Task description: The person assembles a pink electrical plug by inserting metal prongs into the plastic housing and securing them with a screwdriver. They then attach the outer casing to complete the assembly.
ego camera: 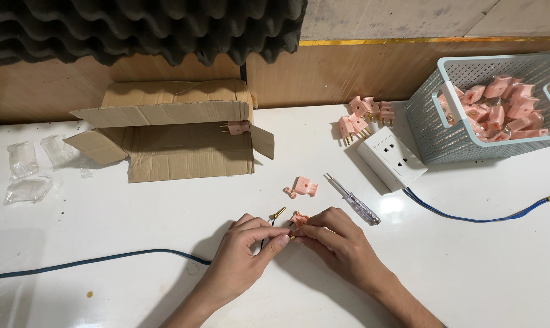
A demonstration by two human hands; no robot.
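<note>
My left hand (246,256) pinches the bare end of a dark blue cable (92,262) that runs in from the left. A brass prong (278,212) sticks up just above its fingers. My right hand (336,243) pinches a pink plug half (299,218) and meets the left fingertips at the wire end. A pink plug cover (305,185) and a small pink piece (289,192) lie on the white table (165,212) a little beyond my hands. A clear-handled screwdriver (354,200) lies to their right.
An open cardboard box (171,130) lies at the back left with one pink plug (235,127) at its mouth. A white socket block (391,157) with a blue cord (481,218), several pink plugs (363,115), a grey basket (433,130) of plugs, plastic bags (29,173).
</note>
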